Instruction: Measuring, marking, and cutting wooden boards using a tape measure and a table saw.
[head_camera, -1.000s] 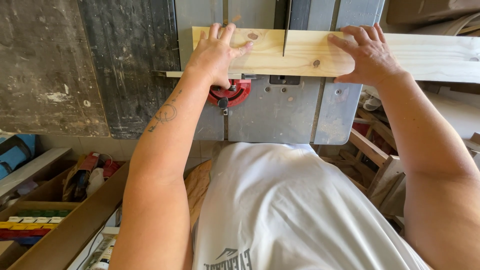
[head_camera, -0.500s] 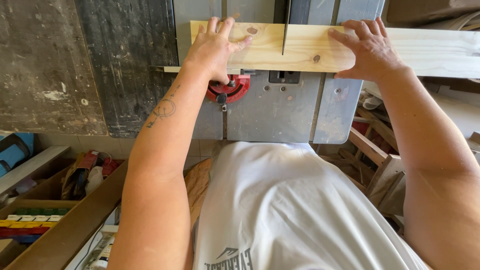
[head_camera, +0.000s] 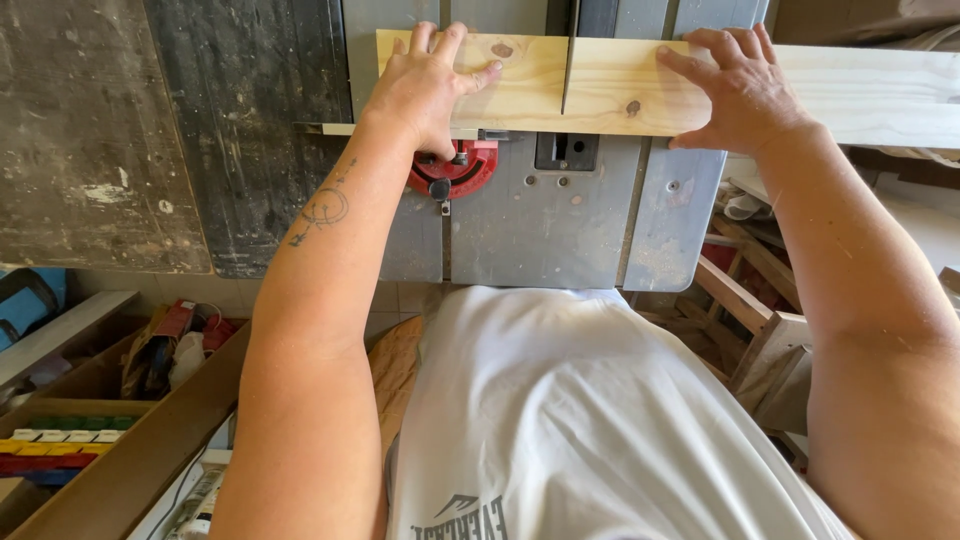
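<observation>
Pushed further across the grey metal saw counter (head_camera: 560, 215) since the earlier frames, the pale pine plank with brown knots (head_camera: 620, 85) now sits higher in view, and the thin dark kerf through it is seen running nearly the full width at the blade line. The left hand (head_camera: 425, 85) is pressed flat, fingers spread, on the plank's short end piece; the right hand (head_camera: 745, 90) is laid flat, palm down, on the long portion reaching off to the right. Neither is clenched; both are bearing down on the wood. A red round knob assembly (head_camera: 455, 170) is partly covered below the left wrist. The crosscut is judged almost complete; whether the last fibres at the far edge are severed cannot be told. Separation of the two pieces is judged to be what remains.
</observation>
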